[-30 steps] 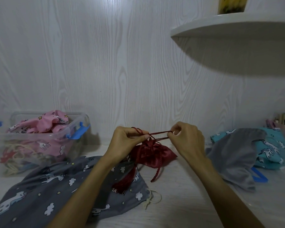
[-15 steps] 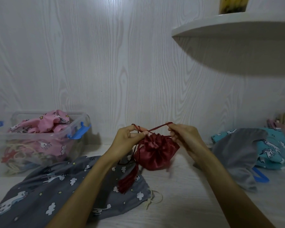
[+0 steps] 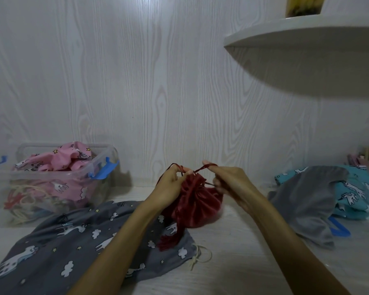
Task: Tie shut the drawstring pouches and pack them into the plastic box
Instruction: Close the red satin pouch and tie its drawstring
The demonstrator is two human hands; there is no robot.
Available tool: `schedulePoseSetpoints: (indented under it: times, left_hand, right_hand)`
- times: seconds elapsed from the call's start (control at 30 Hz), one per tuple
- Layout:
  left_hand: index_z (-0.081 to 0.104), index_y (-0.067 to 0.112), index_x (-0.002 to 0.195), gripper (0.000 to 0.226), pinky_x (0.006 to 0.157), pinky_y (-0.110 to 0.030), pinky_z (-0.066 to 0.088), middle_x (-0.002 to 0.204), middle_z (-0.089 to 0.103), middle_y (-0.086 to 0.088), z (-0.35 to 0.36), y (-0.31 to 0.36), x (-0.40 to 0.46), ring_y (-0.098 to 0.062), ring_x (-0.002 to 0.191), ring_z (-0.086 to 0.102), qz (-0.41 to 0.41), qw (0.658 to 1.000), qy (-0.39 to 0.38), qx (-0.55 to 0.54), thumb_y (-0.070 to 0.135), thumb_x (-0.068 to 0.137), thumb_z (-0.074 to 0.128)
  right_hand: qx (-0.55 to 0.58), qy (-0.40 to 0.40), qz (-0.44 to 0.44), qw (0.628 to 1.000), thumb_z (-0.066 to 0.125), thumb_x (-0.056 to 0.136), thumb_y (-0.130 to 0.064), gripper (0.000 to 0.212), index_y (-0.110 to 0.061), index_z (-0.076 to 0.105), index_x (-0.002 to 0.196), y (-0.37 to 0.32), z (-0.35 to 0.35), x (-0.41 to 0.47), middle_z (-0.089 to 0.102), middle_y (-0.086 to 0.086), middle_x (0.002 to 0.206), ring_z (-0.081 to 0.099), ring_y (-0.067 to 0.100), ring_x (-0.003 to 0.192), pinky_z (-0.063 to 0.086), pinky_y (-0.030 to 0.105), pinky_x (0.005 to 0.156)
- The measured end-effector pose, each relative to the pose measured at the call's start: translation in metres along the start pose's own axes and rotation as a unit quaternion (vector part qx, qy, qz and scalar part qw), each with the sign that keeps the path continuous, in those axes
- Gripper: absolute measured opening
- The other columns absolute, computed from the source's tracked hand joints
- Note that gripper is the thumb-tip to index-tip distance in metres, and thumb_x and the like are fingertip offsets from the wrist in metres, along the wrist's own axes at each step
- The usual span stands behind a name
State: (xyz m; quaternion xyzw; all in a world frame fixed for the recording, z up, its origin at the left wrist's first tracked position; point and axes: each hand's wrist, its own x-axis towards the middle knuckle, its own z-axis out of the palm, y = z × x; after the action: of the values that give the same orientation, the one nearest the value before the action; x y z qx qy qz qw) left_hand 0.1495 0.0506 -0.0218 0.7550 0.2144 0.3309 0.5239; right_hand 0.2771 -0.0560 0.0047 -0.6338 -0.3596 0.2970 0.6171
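Note:
A dark red satin pouch (image 3: 197, 201) with a gathered mouth hangs between my hands just above the table, its tassel (image 3: 168, 241) dangling below. My left hand (image 3: 170, 186) pinches a loop of the red cord at the pouch's left. My right hand (image 3: 228, 179) pinches the other cord end, which runs over its fingers. The clear plastic box (image 3: 102, 167) with blue clips stands at the left, holding a pink pouch (image 3: 68, 156).
A grey unicorn-print pouch (image 3: 73, 241) lies flat under my left forearm. At the right sit a plain grey pouch (image 3: 307, 199) and a teal unicorn pouch (image 3: 354, 192). A white shelf (image 3: 307, 37) juts out above the right side.
The pouch mouth has gone from stretched flat to tightly gathered. My hands moved closer together over it, and the cord now loops around my fingers.

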Motion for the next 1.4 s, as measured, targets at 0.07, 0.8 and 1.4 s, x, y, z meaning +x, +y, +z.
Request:
schedulePoseSetpoints:
  times: [0.07, 0.8, 1.4]
  left_hand:
    - [0.057, 0.016, 0.102, 0.009, 0.078, -0.044, 0.053, 0.085, 0.067, -0.022, -0.002, 0.001, -0.002, -0.029, 0.073, 0.063, 0.023, 1.000, -0.011, -0.008, 0.020, 0.094, 0.055]
    - [0.062, 0.012, 0.072, 0.025, 0.050, -0.009, 0.046, 0.059, 0.063, 0.009, -0.008, 0.011, -0.004, 0.000, 0.052, 0.057, 0.056, 0.993, 0.061, -0.082, -0.003, 0.090, 0.053]
    - [0.069, 0.008, 0.092, 0.017, 0.087, -0.026, 0.051, 0.092, 0.070, -0.003, -0.022, 0.003, 0.005, -0.008, 0.088, 0.066, -0.104, 0.948, 0.198, -0.227, 0.020, 0.093, 0.057]
  right_hand:
    - [-0.081, 0.090, -0.115, 0.986, 0.077, 0.069, -0.046, 0.053, -0.019, 0.037, 0.046, 0.001, -0.007, 0.003, 0.035, -0.004, 0.043, 0.031, 0.007, 0.041, 0.030, 0.017, 0.045]
    - [0.262, -0.188, -0.047, 0.945, 0.049, 0.090, -0.020, 0.021, -0.011, 0.058, 0.072, -0.012, -0.023, -0.004, 0.027, -0.005, 0.049, 0.027, 0.006, 0.042, 0.040, 0.016, 0.045]
    - [0.340, 0.039, 0.042, 0.939, 0.059, 0.086, -0.010, 0.042, -0.016, 0.040, 0.049, 0.001, -0.020, 0.010, 0.038, -0.001, 0.045, 0.047, 0.011, 0.046, 0.058, 0.034, 0.078]
